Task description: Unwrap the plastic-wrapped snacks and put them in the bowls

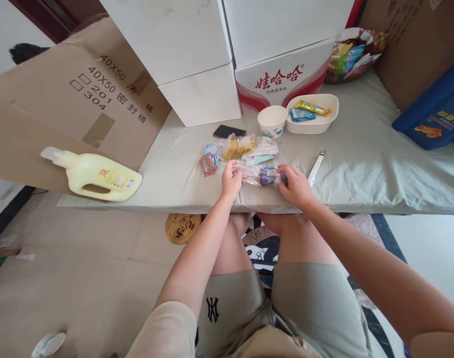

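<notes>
A clear plastic bag [252, 172] with a blue-labelled brown item [267, 176] in it lies between my hands near the front edge of the covered surface. My left hand [231, 179] pinches the bag's loose left end. My right hand [294, 186] has its fingers closed around the right end, by the blue label; its fingertips are partly hidden. Just behind are another clear wrapper with yellow pieces [243, 145] inside and a few small red and blue packets [209, 164]. To the right of my right hand lies a white-handled tool [317, 169], perhaps a peeler or knife.
Behind stand a black phone [229, 131], a paper bowl [272, 122] and a white tray [313, 128] with yellow and blue packets. Stacked white boxes [197, 97], a yellow jug [103, 176], a cardboard box [111, 99], a blue container [431, 119] and a snack-filled bowl [349, 72] surround them.
</notes>
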Action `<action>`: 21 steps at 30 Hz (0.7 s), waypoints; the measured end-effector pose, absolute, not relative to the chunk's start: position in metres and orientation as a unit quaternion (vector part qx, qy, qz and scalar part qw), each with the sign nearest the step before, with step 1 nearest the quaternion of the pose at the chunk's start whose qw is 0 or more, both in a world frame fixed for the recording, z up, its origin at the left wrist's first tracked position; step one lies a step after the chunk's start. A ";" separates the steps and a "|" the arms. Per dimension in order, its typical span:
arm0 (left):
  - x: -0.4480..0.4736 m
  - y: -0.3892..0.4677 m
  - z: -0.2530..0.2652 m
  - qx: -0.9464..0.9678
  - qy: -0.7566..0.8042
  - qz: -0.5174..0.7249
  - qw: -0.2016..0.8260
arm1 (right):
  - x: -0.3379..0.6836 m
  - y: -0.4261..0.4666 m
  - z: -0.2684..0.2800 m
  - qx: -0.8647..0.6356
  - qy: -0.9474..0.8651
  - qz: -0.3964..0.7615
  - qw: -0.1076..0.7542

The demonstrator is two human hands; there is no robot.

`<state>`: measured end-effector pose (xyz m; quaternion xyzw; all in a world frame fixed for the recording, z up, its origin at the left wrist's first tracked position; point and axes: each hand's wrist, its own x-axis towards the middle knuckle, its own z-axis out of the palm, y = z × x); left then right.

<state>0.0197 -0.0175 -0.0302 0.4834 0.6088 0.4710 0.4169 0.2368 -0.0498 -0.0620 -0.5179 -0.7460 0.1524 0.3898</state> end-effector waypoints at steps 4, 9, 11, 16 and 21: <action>-0.007 -0.017 -0.031 0.455 0.627 0.494 0.395 | 0.245 -0.049 -0.066 -0.546 -0.702 0.159 0.429; -0.010 -0.016 -0.033 0.552 0.597 0.458 0.359 | 0.239 -0.048 -0.061 -0.555 -0.686 0.191 0.430; -0.006 -0.015 -0.032 0.640 0.566 0.396 0.336 | 0.236 -0.047 -0.057 -0.534 -0.706 0.192 0.424; -0.011 -0.010 -0.030 0.659 0.573 0.400 0.279 | 0.246 -0.044 -0.046 -0.528 -0.710 0.168 0.435; -0.040 -0.015 -0.023 0.632 0.569 0.459 0.258 | 0.270 -0.046 -0.031 -0.621 -0.646 0.128 0.426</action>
